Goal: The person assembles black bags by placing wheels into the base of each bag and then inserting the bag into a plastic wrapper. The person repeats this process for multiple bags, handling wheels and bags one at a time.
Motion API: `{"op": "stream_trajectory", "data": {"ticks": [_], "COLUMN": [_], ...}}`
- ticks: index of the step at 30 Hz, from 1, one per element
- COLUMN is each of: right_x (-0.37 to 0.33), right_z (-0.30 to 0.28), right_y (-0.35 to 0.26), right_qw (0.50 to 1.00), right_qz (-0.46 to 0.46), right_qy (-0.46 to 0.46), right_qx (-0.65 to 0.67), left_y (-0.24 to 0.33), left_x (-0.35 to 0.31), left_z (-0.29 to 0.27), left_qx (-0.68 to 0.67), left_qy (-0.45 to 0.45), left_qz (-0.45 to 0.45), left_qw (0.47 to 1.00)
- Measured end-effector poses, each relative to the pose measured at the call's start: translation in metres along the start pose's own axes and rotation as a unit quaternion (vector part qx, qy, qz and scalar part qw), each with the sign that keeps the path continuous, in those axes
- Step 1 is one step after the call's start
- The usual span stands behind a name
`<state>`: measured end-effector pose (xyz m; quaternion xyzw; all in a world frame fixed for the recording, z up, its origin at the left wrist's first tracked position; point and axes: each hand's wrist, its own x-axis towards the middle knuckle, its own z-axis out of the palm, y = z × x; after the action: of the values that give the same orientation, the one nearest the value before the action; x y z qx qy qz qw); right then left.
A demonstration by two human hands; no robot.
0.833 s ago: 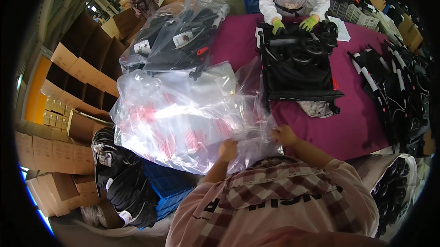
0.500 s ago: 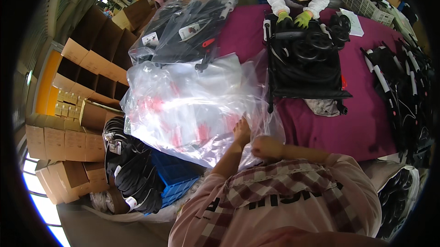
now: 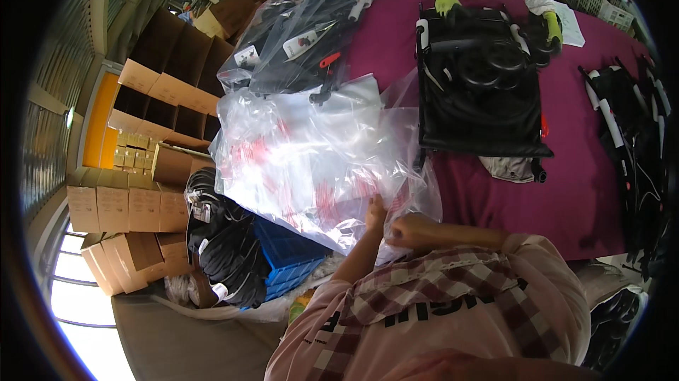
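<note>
A stack of large clear plastic bags (image 3: 297, 169) with red print lies on the purple-covered table in front of me. At its near right edge, my left hand (image 3: 376, 214) is closed with the fingertips pinching the film. Just right of it my right hand (image 3: 413, 230) is curled into a fist at the bag's edge, apparently gripping the film; its fingers are partly hidden. Beyond the hands, to the right, a folded black stroller (image 3: 481, 109) lies on the table, wheels up.
A co-worker's green-gloved hands (image 3: 445, 1) rest at the stroller's far end. Bagged strollers (image 3: 290, 49) lie at the far left of the purple table (image 3: 481, 211), more folded strollers (image 3: 622, 133) at right. Cardboard boxes (image 3: 134, 208), black fabric bundles (image 3: 230, 239) and a blue crate (image 3: 290, 254) stand left.
My hands stay at the bag's near edge, the left one shifting slightly. The co-worker's gloved hands have spread apart, the one on the right reaching the wheels. The whole view has shifted a little.
</note>
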<state>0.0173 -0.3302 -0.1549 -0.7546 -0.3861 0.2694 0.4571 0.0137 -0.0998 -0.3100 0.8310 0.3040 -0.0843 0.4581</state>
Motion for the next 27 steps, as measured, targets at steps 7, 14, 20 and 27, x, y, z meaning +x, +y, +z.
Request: {"op": "stream_trajectory", "data": {"ticks": [7,14,20,27], "right_x": [-0.009,0.040,0.056,0.077], "right_z": [-0.006,0.046,0.053,0.077], "right_y": [0.098,0.053,0.028,-0.012], "right_qw": [0.910,0.962,0.959,0.946], "right_qz": [0.182,0.067,0.136,0.239], "right_qy": [0.147,0.248,0.115,0.105], "right_qx": [0.342,0.092,0.219,0.194], "left_y": [0.063,0.060,0.029,-0.022], "left_x": [-0.041,-0.046,-0.053,-0.056], "left_z": [-0.010,-0.018,-0.062,-0.067], "left_qx": [0.198,0.015,0.087,0.083], "left_qy": [-0.005,-0.067,-0.013,-0.037], "left_qz": [0.208,0.350,0.444,0.387], "left_qw": [0.958,0.934,0.892,0.918]}}
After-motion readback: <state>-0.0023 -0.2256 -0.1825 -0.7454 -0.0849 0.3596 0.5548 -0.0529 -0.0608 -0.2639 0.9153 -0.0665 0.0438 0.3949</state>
